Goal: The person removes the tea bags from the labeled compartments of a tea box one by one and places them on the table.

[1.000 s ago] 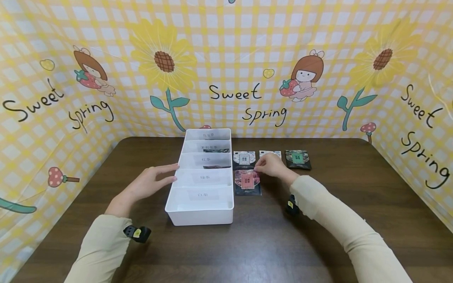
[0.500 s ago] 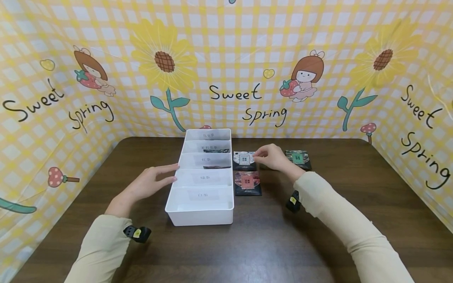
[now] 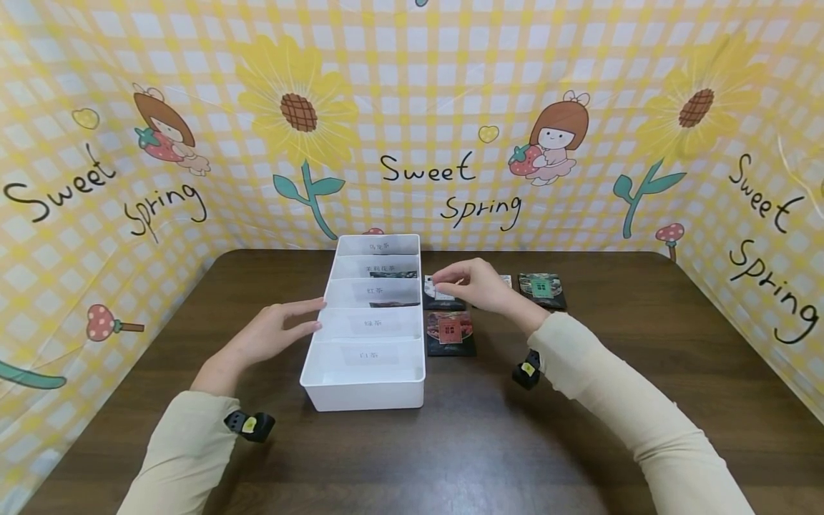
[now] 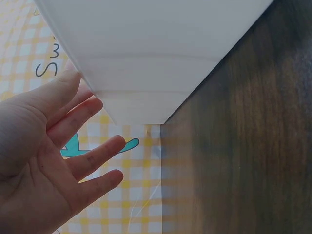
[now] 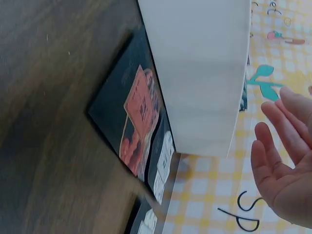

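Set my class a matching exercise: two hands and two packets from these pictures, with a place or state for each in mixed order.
1. left hand
2. right hand
3. red-labelled packet
4. green-labelled packet

A. the packet farthest right
B. raised, holding nothing
C. the packet nearest the viewer
D. touching the rim of the white box

Pairs: 1-D, 2-B, 3-C, 4-A

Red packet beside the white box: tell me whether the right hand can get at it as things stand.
Probably yes: the right hand appears empty and is near the red packet, which lies on the table with nothing seen on top; the white box borders just one side.
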Available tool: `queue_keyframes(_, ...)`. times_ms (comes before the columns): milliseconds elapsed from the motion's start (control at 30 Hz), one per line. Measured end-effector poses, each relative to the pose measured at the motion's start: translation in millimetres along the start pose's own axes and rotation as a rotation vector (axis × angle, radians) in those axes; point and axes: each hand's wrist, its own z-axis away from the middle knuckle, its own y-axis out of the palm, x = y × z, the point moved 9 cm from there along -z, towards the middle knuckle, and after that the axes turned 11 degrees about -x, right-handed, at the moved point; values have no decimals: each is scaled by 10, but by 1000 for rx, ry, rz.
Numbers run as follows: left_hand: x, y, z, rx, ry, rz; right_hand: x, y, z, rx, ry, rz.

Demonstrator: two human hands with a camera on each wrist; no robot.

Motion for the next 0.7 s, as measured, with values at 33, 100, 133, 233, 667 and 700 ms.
queue_keyframes(33,1,-1,0,0,1,0,21,22,4,6,-10,-5)
queue_keyframes(100,-1,-2,-2,0,4,-1,48,71,9,20,-19,-21)
queue_keyframes(133,-1,-5,-3,-1,4,-1,66,95,13,25,-31,-24)
queue_keyframes(233,-3,-7,-5,-1,6,-2,107,167,25,46,-52,-36)
queue_keyframes(667,-11,-9,2,-1,8,-1,153,362,28,53,-106,-3)
queue_keyframes(700,-11,-9,2,-1,7,-1,155,365,26,49,-105,3)
